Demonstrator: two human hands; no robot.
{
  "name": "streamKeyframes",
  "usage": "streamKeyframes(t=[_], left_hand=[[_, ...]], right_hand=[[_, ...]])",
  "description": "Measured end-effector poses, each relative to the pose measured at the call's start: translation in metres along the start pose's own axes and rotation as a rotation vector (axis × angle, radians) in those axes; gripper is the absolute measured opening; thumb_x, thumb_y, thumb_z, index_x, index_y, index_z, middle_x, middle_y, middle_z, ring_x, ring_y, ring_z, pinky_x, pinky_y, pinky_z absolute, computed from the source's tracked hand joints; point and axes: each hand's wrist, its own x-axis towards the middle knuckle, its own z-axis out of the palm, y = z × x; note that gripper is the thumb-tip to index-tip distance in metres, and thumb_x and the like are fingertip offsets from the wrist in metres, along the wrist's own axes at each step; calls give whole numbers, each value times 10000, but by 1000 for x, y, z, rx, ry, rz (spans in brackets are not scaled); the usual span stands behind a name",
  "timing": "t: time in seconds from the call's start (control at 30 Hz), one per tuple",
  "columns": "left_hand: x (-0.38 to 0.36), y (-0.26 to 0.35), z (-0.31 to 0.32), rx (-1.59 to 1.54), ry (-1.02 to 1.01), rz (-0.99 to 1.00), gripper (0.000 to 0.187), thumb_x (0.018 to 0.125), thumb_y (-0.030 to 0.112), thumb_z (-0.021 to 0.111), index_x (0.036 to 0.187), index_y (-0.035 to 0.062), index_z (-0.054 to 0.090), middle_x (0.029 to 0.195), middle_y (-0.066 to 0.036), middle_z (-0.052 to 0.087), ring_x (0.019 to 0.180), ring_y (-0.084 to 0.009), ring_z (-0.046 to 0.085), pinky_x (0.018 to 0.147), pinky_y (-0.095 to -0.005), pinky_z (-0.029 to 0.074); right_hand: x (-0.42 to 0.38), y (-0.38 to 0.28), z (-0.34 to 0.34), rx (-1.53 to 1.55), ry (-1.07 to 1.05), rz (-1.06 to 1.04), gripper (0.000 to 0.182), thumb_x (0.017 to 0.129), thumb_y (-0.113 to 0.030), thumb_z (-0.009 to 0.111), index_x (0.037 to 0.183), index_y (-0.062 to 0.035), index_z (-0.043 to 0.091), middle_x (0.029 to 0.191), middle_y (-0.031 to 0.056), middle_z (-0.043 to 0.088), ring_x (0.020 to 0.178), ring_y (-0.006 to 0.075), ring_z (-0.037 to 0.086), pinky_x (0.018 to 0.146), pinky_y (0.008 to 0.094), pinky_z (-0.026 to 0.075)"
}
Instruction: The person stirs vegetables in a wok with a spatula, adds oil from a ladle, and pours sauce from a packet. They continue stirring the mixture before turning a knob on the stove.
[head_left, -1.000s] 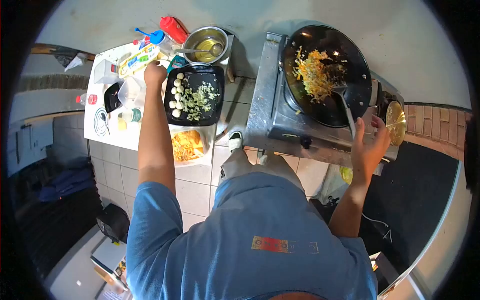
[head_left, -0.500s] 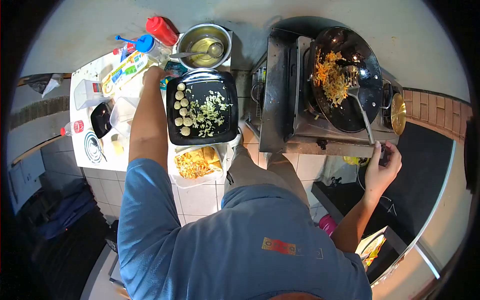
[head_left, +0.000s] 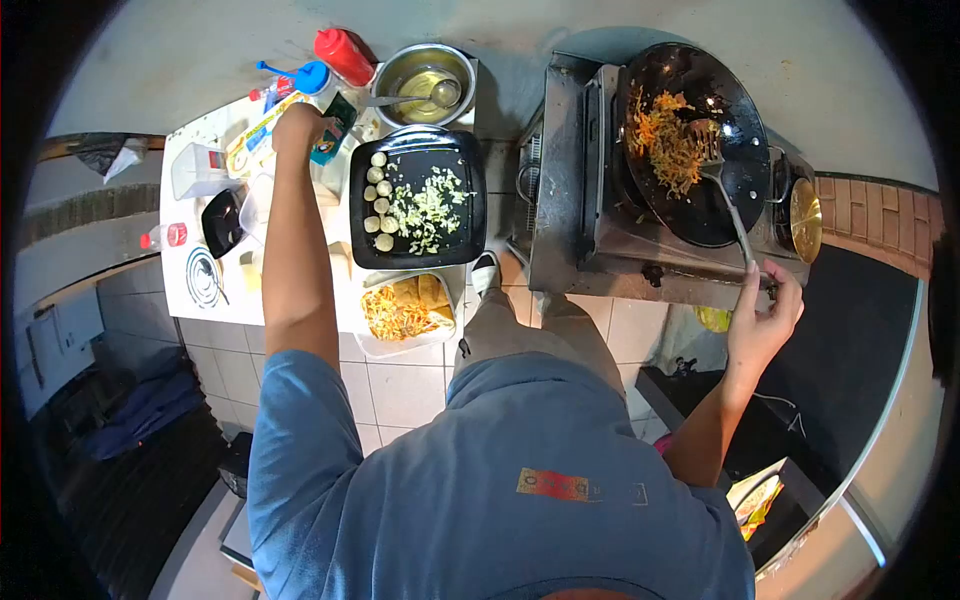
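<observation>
My left hand [head_left: 300,127] is closed on the edge of a small dark green packet [head_left: 331,143], raised at a tilt over the white table. Beside it is a black tray [head_left: 468,228] holding chopped pale green vegetables [head_left: 430,208] and a row of several round balls [head_left: 383,205]. On the right, the fingers of my right hand [head_left: 765,318] are closed round the handle end of a metal spatula [head_left: 737,220]. Its blade rests among shredded orange and brown food [head_left: 672,150] in a black wok [head_left: 728,110] on the stove.
A steel bowl [head_left: 462,72] with yellowish liquid and a ladle [head_left: 443,94] stands behind the tray. Red [head_left: 343,57] and blue-capped [head_left: 312,78] bottles are near the wall. A plastic tub of food [head_left: 405,345] sits at the table's front edge. A gold lid [head_left: 805,220] is right of the wok.
My left hand has lifted the green packet from beside the bowl and tilted it. My right hand stays at the spatula handle. The whole view has shifted slightly.
</observation>
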Motion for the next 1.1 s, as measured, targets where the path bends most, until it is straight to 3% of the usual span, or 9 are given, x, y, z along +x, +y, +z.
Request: streamKeyframes(t=[0.2, 0.3, 0.37, 0.43, 0.63, 0.73, 0.93, 1.0, 1.1], left_hand=[[-100, 45, -89, -224, 379, 356, 300, 721, 286, 748, 859, 22, 712, 928, -159, 681, 870, -300, 656, 747, -370, 505], [-147, 99, -130, -240, 393, 598, 248, 715, 218, 765, 829, 7, 703, 927, -161, 659, 845, -298, 643, 736, -348, 492], [-169, 142, -146, -331, 245, 847, 248, 714, 211, 773, 830, 5, 701, 924, -135, 616, 813, -286, 618, 732, -344, 478], [-215, 202, -158, -307, 205, 833, 256, 716, 218, 772, 832, 1, 701, 910, -111, 587, 816, -279, 596, 756, -340, 462], [-271, 335, -147, -175, 150, 1120, 205, 703, 176, 766, 794, 5, 698, 849, -93, 543, 843, -222, 540, 768, -321, 417], [-286, 378, -139, -156, 63, 1107, 217, 682, 196, 778, 786, 21, 707, 859, -104, 581, 854, -255, 551, 767, -327, 420], [-294, 414, -117, -166, 130, 1129, 280, 673, 200, 789, 884, 38, 702, 887, -102, 590, 849, -237, 549, 753, -314, 431], [-297, 416, -112, -427, 642, 1130, 429, 646, 237, 812, 1014, 66, 673, 976, -115, 602, 884, -255, 591, 754, -346, 478], [-308, 409, -91, -685, 921, 835, 531, 647, 296, 823, 1090, 74, 633, 986, -98, 567, 837, -224, 550, 727, -324, 463]], right_hand=[[26, -10, 10, 403, -21, -45, 183, 805, -137, 707, 936, -33, 633, 898, 81, 623, 819, 191, 571, 754, 312, 433], [47, -15, 31, 953, -300, -49, 218, 801, -153, 712, 955, -19, 636, 848, 69, 613, 773, 130, 576, 690, 266, 453], [66, -17, 40, 932, -381, -288, 277, 795, -196, 718, 993, -20, 636, 871, 75, 636, 769, 139, 580, 707, 263, 467], [81, -17, 46, 887, -528, -373, 333, 810, -173, 712, 1088, -20, 610, 960, 47, 643, 757, 83, 529, 698, 238, 451], [99, 45, 50, 1048, -909, -334, 291, 830, -210, 698, 1012, -1, 611, 846, 48, 624, 653, 67, 516, 607, 228, 441], [94, 71, 40, 1116, -700, -234, 223, 860, -182, 664, 936, 20, 610, 729, 13, 589, 624, 52, 501, 584, 213, 417], [109, 115, 58, 1023, -878, -304, 187, 887, -168, 630, 938, 11, 615, 778, -10, 596, 664, 38, 498, 575, 199, 401], [111, 120, 63, 1203, -796, -254, 186, 899, -181, 619, 960, -6, 618, 813, -2, 616, 679, 41, 495, 589, 192, 389], [117, 126, 51, 1273, -783, -105, 191, 900, -195, 617, 973, -19, 620, 809, 6, 617, 682, 53, 503, 595, 196, 392]])
